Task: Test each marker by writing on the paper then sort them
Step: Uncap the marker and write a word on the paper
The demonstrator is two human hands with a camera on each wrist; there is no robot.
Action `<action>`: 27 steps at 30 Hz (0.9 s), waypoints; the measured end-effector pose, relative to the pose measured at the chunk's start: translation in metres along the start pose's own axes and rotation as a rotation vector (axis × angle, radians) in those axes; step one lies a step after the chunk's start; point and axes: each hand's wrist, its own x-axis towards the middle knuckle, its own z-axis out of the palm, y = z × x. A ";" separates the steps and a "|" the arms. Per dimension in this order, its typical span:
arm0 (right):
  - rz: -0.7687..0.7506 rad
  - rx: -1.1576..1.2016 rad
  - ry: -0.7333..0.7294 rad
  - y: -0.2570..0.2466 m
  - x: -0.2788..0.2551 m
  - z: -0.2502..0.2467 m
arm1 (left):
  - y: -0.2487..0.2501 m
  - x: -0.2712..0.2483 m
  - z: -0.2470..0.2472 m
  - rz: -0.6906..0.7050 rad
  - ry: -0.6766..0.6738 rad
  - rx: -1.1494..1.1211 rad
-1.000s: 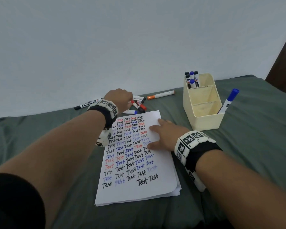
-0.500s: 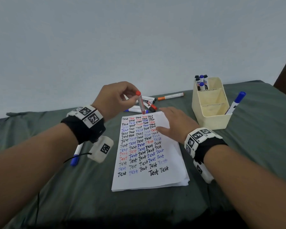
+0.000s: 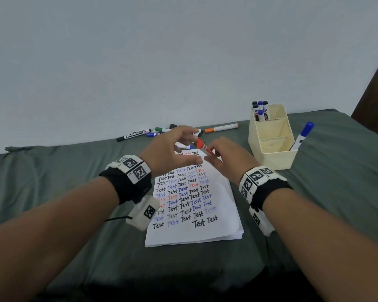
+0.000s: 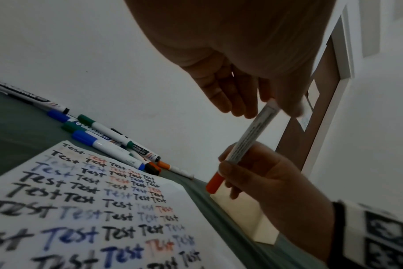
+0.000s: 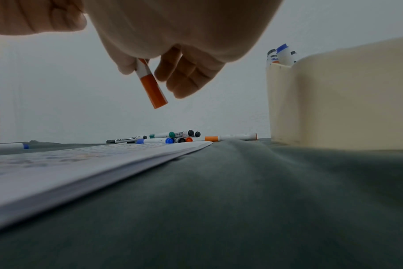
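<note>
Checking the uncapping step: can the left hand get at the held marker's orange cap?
Likely yes: the cap sticks out bare past the right hand's grip on the marker, and the left hand is close by with nothing between.

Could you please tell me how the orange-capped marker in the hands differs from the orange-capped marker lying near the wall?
The held marker is lifted above the paper and tilted, gripped by the right hand with the left hand at its other end. The lying marker rests flat on the green cloth, untouched. Both are white-barrelled, orange-capped and capped.
</note>
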 end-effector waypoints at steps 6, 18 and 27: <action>-0.011 -0.024 -0.020 0.002 0.000 0.002 | -0.023 0.035 -0.011 0.166 -0.477 0.926; -0.076 0.162 -0.008 0.001 -0.006 -0.001 | -0.004 0.062 -0.010 0.117 -0.645 0.777; -0.092 0.009 -0.118 0.010 0.002 0.014 | -0.010 0.024 -0.042 0.009 -0.697 1.054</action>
